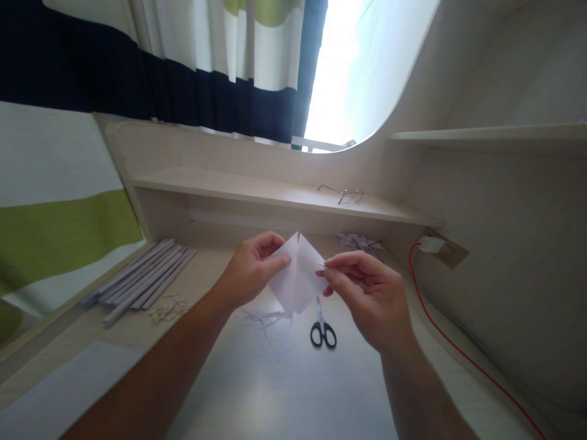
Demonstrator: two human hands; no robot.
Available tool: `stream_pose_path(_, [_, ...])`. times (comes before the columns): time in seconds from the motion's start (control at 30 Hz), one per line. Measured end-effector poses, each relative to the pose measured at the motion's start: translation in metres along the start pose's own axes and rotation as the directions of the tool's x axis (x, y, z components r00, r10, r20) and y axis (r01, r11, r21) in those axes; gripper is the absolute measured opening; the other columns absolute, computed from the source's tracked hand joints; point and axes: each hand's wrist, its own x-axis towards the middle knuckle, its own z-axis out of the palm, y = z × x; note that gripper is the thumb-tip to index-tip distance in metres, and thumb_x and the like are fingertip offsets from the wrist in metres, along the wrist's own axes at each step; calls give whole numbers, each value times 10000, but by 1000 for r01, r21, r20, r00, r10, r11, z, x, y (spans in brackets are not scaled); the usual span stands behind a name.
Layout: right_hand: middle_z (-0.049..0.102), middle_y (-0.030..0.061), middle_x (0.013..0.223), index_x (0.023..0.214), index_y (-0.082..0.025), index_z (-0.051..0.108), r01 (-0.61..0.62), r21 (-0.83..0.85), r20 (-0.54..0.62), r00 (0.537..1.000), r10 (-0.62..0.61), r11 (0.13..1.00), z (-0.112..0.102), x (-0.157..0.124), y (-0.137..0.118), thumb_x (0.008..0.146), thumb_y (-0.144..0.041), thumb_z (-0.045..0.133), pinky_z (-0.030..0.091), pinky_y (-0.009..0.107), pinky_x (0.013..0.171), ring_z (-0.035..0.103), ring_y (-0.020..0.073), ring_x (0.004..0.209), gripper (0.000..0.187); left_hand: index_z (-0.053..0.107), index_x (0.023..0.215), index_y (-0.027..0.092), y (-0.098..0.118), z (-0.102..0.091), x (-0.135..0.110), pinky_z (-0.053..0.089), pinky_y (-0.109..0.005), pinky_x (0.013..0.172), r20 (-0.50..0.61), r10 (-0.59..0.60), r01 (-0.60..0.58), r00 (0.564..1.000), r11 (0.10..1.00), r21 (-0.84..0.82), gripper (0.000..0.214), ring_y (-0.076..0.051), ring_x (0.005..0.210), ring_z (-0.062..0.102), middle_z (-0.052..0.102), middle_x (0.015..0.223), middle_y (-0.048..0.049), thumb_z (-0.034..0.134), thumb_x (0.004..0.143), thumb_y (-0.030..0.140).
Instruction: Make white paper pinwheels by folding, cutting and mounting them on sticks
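Note:
Between my hands, above the desk, is a folded white sheet of paper (297, 281), roughly diamond-shaped with a crease down its middle and a notch at the top. My left hand (257, 266) pinches its left side between thumb and fingers. At the right corner, my right hand (369, 290) has thumb and forefinger closed on the paper's edge; a small pale tip shows there, too small to name. Just below the paper lie black-handled scissors (323, 333), blades pointing away from me. Thin white paper strips (268, 321) lie on the desk under the sheet.
Rolled paper tubes (142, 278) are stacked at the left, beside small pale pieces (169, 309) and white sheets (68, 388). Folded paper pieces (360, 242) lie at the back right. Glasses (351, 195) rest on the shelf (257, 192). A red cable (440, 327) runs down the right side.

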Motion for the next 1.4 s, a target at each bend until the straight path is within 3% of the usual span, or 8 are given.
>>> stream_pose_path(0.13, [758,27,803,901,-200,738,22,-8,6,1000,-22,1000,0,0,0,885,-242,743,565,285,636,715,159,665,45,511,726,184,-1,3,1,412,-211,578,-52,-75,65,996,981,-180,216,-102,607,543,661,702,29,722,681,187])
stream_pose_path(0.3, [752,19,797,895,-206,742,43,-17,26,999,-43,999,0,-1,-1,877,-226,748,564,286,649,715,158,673,28,609,826,178,-3,6,1,443,-203,606,-54,-31,17,998,970,-243,210,-105,649,583,682,732,29,764,684,171])
stream_pose_path(0.4, [754,22,789,890,-206,744,38,-20,-1,999,-38,999,0,-1,-1,876,-227,745,564,290,652,714,159,669,25,678,875,186,-4,6,-1,468,-221,642,-118,70,-86,991,988,-131,158,-121,701,617,709,788,10,779,782,264])
stream_pose_path(0.53, [764,30,802,895,-210,749,14,-27,-23,1000,-15,1000,-1,0,1,874,-233,745,570,302,652,719,170,682,31,740,890,200,1,7,-7,483,-263,732,-190,230,-200,954,966,165,112,-146,794,635,714,858,-11,751,865,309])
stream_pose_path(0.6, [769,33,829,902,-218,756,15,-29,-26,1000,-16,999,-1,0,3,873,-243,753,577,313,676,720,178,718,39,756,870,197,7,7,-10,484,-283,807,-140,338,-287,931,913,290,78,-159,862,640,706,884,-20,737,883,272])
stream_pose_path(0.7, [768,29,855,919,-234,771,26,-19,-25,999,-26,999,-1,0,5,871,-262,769,576,316,713,706,175,759,55,767,884,194,17,6,-15,489,-289,846,-33,404,-377,914,878,294,74,-166,917,648,706,924,-32,713,906,240])
stream_pose_path(0.93, [774,19,850,922,-246,792,12,82,31,999,-14,997,-3,-2,1,861,-241,792,546,254,692,696,144,763,61,794,973,205,27,2,-26,507,-266,802,123,282,-304,951,927,221,121,-156,875,685,751,929,-30,700,928,267])
stream_pose_path(1.4, [775,24,830,906,-228,785,-42,166,82,996,29,985,-3,-3,-3,868,-252,794,567,233,681,709,139,759,46,777,913,190,34,2,-29,484,-224,695,186,176,-217,967,949,231,138,-121,768,653,761,894,-14,692,931,298])
